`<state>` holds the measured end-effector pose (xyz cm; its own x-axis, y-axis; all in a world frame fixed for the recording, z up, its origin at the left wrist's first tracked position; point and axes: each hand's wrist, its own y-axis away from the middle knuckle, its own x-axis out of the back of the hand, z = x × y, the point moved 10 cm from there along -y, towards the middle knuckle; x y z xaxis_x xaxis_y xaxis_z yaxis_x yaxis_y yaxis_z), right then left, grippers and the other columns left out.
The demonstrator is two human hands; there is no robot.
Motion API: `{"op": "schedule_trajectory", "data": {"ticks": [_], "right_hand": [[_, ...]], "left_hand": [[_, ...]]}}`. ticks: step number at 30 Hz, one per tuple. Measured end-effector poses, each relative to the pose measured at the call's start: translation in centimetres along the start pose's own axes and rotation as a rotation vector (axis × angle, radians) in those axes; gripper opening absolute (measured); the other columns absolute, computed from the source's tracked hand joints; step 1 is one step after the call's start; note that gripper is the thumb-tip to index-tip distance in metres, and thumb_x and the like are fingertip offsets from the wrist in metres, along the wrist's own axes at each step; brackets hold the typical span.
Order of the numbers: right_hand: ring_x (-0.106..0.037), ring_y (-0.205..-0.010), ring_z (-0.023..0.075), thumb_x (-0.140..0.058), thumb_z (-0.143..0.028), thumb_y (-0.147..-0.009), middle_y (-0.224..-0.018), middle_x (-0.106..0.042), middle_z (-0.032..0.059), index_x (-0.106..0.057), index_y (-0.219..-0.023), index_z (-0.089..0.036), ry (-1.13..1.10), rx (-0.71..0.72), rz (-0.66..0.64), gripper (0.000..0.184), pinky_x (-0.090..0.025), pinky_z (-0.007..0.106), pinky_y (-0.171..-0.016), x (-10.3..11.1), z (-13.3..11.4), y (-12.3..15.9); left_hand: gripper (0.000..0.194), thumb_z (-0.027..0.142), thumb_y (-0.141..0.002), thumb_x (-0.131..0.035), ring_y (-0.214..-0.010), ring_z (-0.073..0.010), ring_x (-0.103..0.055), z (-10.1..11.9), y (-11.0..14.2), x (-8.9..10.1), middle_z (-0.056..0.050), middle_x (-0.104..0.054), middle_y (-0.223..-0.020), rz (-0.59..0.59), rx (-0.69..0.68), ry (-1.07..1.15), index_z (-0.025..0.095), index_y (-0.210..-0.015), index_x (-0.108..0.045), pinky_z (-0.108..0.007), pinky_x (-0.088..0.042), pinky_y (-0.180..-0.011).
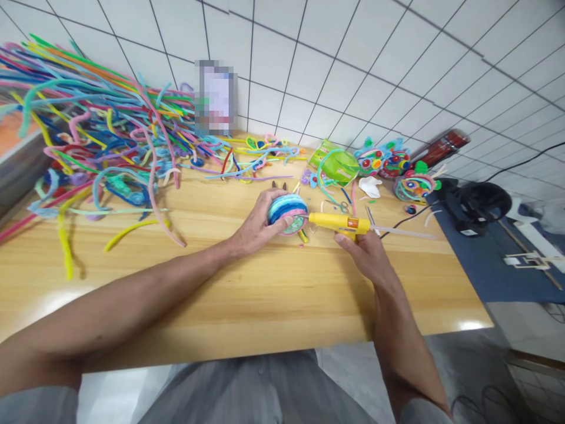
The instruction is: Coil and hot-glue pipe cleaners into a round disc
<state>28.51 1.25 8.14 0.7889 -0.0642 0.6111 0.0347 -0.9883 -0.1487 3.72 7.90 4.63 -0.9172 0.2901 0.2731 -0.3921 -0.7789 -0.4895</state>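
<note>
My left hand [259, 225] is closed around a round coil of blue and pink pipe cleaners [287, 211], holding it on edge above the wooden table [247, 294]. My right hand [364, 247] grips a yellow glue gun [339, 222] by its handle. The gun's nozzle points left and touches the lower right side of the coil. A clear glue stick [406, 233] pokes out of the gun's back end.
A big heap of coloured pipe cleaners [97, 129] covers the table's far left. Finished coiled ornaments [399, 171], a green packet [338, 165] and small scraps lie at the far right. A black device [479, 203] with a cord sits on a blue mat right of the table.
</note>
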Motion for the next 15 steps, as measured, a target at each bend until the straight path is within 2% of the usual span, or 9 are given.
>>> {"op": "schedule_trajectory", "data": {"ticks": [5,15], "right_hand": [[-0.062,-0.077,0.0226,-0.073,-0.06,-0.095,-0.084,-0.071,0.002,-0.073,-0.094,-0.025,0.014,-0.019,-0.037,0.036,-0.051,0.035,-0.073,-0.57,-0.19,0.15],[-0.065,-0.083,0.0246,-0.072,-0.059,-0.094,-0.088,-0.074,0.003,-0.073,-0.094,-0.025,0.035,-0.018,-0.012,0.034,-0.053,0.037,-0.076,-0.27,-0.14,0.18]], "left_hand": [[0.059,0.056,-0.106,-0.066,-0.148,-0.0311,-0.055,0.25,-0.09,-0.12,-0.015,-0.055,-0.154,0.0,-0.01,0.004,0.023,-0.152,-0.048,-0.049,-0.048,-0.128],[0.058,0.054,-0.105,-0.068,-0.147,-0.032,-0.056,0.49,-0.14,-0.09,-0.015,-0.056,-0.153,0.007,-0.016,-0.007,0.024,-0.151,-0.048,-0.052,-0.05,-0.126]]}}
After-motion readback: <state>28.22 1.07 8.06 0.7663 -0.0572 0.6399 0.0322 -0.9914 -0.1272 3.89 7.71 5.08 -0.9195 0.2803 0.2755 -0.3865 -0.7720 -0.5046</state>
